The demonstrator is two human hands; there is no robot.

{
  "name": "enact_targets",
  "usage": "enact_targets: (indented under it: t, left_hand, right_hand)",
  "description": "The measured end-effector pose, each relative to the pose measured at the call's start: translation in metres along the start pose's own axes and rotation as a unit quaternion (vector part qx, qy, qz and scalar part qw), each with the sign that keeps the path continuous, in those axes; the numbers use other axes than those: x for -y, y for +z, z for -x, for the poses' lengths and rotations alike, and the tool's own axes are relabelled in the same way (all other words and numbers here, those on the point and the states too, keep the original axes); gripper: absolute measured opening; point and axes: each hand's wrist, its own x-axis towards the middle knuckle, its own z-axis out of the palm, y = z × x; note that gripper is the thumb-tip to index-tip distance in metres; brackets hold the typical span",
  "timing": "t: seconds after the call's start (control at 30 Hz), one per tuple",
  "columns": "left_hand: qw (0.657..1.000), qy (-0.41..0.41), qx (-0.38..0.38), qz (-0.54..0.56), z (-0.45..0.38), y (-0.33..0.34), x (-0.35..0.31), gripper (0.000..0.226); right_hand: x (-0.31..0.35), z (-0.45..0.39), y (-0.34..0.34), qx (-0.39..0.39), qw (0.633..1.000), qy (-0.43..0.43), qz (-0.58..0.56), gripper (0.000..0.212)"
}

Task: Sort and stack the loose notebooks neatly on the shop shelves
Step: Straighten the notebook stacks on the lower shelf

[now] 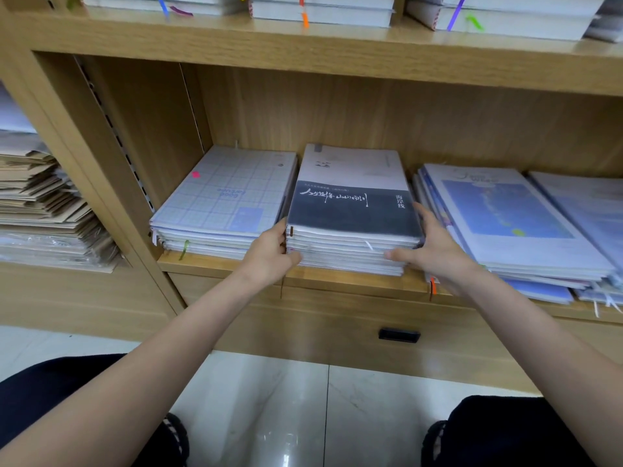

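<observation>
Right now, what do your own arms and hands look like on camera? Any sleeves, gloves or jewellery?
Both forearms are bare as far as the frame shows: no sleeves in view. The left hand and right hand wear no gloves, and no rings, watch or bracelets show on the visible sides. The only clothing in view is dark trousers over the knees at the bottom corners.
</observation>
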Motion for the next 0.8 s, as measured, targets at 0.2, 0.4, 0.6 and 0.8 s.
enact_targets:
  t: [0.2, 0.4, 0.6, 0.8]
  left_hand:
    - [0.997, 0.01, -0.03, 0.07, 0.0017, -0.0023, -0.0083, 0.04]
    - [0.996, 0.021, -0.055, 0.073, -0.0013, -0.0031, -0.0032, 0.037]
    - [0.995, 0.066, -0.064, -0.049, -0.0028, -0.0002, -0.0033, 0.053]
    - [0.996, 0.065, -0.056, -0.034, -0.0035, -0.0039, -0.0004, 0.049]
  right_hand:
    - [0.001, -0.0023, -0.0025, -0.001, 1.0, -0.018, -0.025, 0.085]
    - [-0.0031, -0.0047, -0.0053, 0.019, 0.999, -0.027, -0.015, 0.08]
    - [0.0022, 0.001, -0.0061, 0.022, 0.998, -0.051, 0.035, 0.081]
    - [0.0058, 0.0035, -0.0051, 0.025, 0.98, -0.091, 0.174, 0.073]
